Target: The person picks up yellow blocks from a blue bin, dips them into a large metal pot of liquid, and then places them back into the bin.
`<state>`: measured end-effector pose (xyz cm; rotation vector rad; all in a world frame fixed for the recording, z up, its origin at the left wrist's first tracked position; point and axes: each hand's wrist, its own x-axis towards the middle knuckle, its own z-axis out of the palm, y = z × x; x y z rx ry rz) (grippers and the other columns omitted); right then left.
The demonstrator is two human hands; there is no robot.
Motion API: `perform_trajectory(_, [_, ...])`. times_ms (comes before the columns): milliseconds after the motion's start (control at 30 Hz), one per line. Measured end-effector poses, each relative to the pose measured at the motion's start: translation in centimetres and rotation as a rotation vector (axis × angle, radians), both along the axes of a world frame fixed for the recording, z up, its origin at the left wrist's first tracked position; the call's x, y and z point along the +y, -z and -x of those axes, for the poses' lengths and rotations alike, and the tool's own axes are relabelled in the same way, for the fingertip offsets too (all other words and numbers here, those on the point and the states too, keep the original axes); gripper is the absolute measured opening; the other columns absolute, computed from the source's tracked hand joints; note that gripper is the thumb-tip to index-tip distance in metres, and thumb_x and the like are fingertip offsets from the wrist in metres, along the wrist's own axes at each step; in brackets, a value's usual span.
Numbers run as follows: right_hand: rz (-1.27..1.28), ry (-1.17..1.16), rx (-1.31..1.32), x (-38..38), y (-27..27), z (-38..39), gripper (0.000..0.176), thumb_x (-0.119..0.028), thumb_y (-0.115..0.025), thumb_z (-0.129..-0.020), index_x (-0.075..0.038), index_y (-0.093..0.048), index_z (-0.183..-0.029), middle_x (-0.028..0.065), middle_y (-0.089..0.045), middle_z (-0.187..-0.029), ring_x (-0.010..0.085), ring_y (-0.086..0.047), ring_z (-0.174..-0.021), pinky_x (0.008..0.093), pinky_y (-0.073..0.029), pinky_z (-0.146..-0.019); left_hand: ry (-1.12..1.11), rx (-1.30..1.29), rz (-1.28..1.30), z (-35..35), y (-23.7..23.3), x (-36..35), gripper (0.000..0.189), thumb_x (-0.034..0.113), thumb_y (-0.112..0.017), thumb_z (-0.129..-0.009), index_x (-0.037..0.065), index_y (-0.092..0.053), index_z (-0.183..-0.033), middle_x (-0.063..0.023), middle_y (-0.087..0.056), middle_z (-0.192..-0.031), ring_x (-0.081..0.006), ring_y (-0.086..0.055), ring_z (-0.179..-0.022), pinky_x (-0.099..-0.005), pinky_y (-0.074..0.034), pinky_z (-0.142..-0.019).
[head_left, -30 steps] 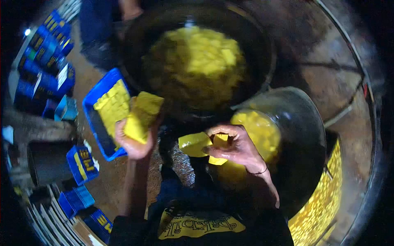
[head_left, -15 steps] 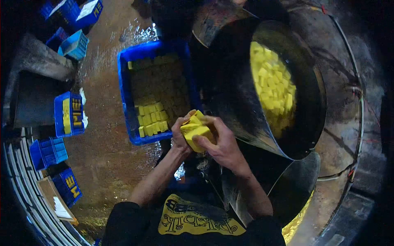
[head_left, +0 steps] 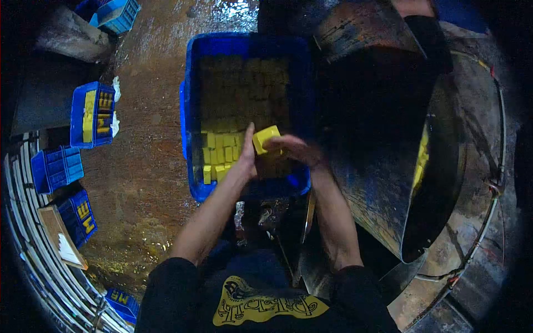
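Right hand is clamped on the yellow block, thumb across its face; left hand is held flat along the block's left side, fingers straight and not wrapped round it. Right hand is blurred, so can't tell if more blocks sit behind this one. Block is tilted, up over the near half of the big blue crate, between the two palms. Inside the crate: packed rows of yellow blocks, bright at the near left, in deep shadow toward the far end. Another blue edge pokes out along the crate's left side. Right of the crate, a big dark metal pan stands tipped, yellow pieces showing past its rim. Far right, a pale hose runs over the stained floor. Left side, across wet brown floor: small blue crate with yellow lettering and a yellow load, more blue crates nearer the wearer. Somebody else's arm shows at top right, well apart from these hands.
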<state>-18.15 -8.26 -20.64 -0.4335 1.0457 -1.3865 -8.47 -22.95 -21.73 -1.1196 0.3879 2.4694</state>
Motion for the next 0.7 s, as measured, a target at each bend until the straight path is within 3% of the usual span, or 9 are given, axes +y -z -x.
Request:
perform_trajectory(100, [-0.238, 0.029, 0.025, -0.3, 10.7, -0.5, 0.064, -0.049, -0.052, -0.080, 0.001, -0.048, -0.120, 0.0161, -0.050, -0.120, 0.0264, -0.047, -0.112, 0.0366, -0.037, -0.096, 0.102, -0.118, 0.265, -0.8, 4.1, -2.4, 0.071, 0.066, -0.034, -0.080, 0.005, -0.053, -0.112, -0.0128, -0.055, -0.108, -0.0257, -0.056, -0.092, -0.0402, -0.045, -0.082])
perform_trajectory(167, [-0.806, -0.118, 0.942, -3.1, 13.6, -4.3, 0.063, -0.048, -0.051, -0.080, -0.001, -0.047, -0.121, 0.0158, -0.049, -0.122, 0.0263, -0.045, -0.114, 0.0364, -0.034, -0.097, 0.198, -0.194, 0.495, -1.8, 6.0, -2.7, 0.068, 0.060, -0.035, -0.084, 0.002, -0.051, -0.115, -0.0131, -0.054, -0.113, -0.0262, -0.055, -0.096, -0.0382, -0.044, -0.086])
perform_trajectory(200, [-1.025, -0.155, 1.090, -4.4, 12.8, -6.4, 0.062, -0.047, -0.051, -0.081, -0.001, -0.046, -0.122, 0.0157, -0.048, -0.123, 0.0263, -0.044, -0.115, 0.0363, -0.033, -0.098, 0.360, 0.009, 0.724, -3.2, 7.8, -1.9, 0.063, 0.054, -0.034, -0.087, 0.001, -0.049, -0.117, -0.0127, -0.052, -0.116, -0.0269, -0.055, -0.096, -0.0375, -0.044, -0.085])
perform_trajectory(233, [-1.121, -0.161, 1.137, -4.9, 11.7, -7.7, 0.061, -0.047, -0.051, -0.081, -0.002, -0.046, -0.123, 0.0155, -0.047, -0.124, 0.0262, -0.043, -0.116, 0.0362, -0.032, -0.099, 0.517, 0.224, 0.951, -4.0, 10.1, -1.2, 0.057, 0.048, -0.033, -0.089, 0.001, -0.048, -0.119, -0.0123, -0.050, -0.119, -0.0277, -0.054, -0.097, -0.0368, -0.044, -0.084])
perform_trajectory(300, [-1.139, -0.113, 1.109, -3.9, 10.8, -8.4, 0.059, -0.046, -0.050, -0.082, -0.004, -0.045, -0.124, 0.0153, -0.046, -0.125, 0.0261, -0.041, -0.118, 0.0360, -0.030, -0.101, 0.519, 0.155, 1.027, -4.9, 16.8, 0.0, 0.048, 0.037, -0.030, -0.092, 0.000, -0.052, -0.112, -0.0118, -0.055, -0.112, -0.0292, -0.055, -0.093, -0.0393, -0.045, -0.077])
perform_trajectory(433, [-0.711, 0.248, 0.620, 3.6, 10.0, -5.6, 0.056, -0.044, -0.049, -0.084, -0.007, -0.043, -0.127, 0.0147, -0.043, -0.129, 0.0259, -0.038, -0.122, 0.0356, -0.026, -0.104, 0.626, 0.068, 0.692, -4.9, 18.4, -0.8, 0.056, 0.046, -0.035, -0.088, 0.002, -0.049, -0.120, -0.0118, -0.054, -0.114, -0.0229, -0.050, -0.104, -0.0386, -0.039, -0.086])
perform_trajectory(500, [-0.602, 0.338, 0.527, 5.0, 0.6, -6.5, 0.054, -0.042, -0.053, -0.083, -0.008, -0.045, -0.125, 0.0165, -0.045, -0.127, 0.0274, -0.040, -0.119, 0.0365, -0.029, -0.101, 0.630, -0.012, 0.690, -4.3, 15.3, -0.1, 0.055, 0.044, -0.036, -0.088, 0.002, -0.049, -0.120, -0.0130, -0.054, -0.115, -0.0236, -0.050, -0.104, -0.0387, -0.039, -0.087])
perform_trajectory(633, [-0.579, 0.585, 0.506, 10.2, -15.9, -12.5, 0.052, -0.038, -0.058, -0.081, -0.009, -0.048, -0.123, 0.0192, -0.047, -0.124, 0.0297, -0.044, -0.115, 0.0377, -0.035, -0.097, 0.836, 0.027, 1.285, -2.4, 9.5, 2.7, 0.053, 0.042, -0.042, -0.086, -0.002, -0.048, -0.116, -0.0161, -0.057, -0.106, -0.0320, -0.054, -0.092, -0.0406, -0.042, -0.083])
perform_trajectory(700, [-0.507, 0.678, 0.427, 15.3, -20.1, -16.2, 0.053, -0.030, -0.064, -0.079, -0.008, -0.046, -0.124, 0.0180, -0.045, -0.125, 0.0258, -0.046, -0.114, 0.0365, -0.037, -0.096, 0.456, 0.478, 2.162, -3.8, 10.2, 5.7, 0.046, 0.030, -0.052, -0.084, -0.002, -0.047, -0.116, -0.0146, -0.057, -0.104, -0.0326, -0.054, -0.091, -0.0395, -0.043, -0.082])
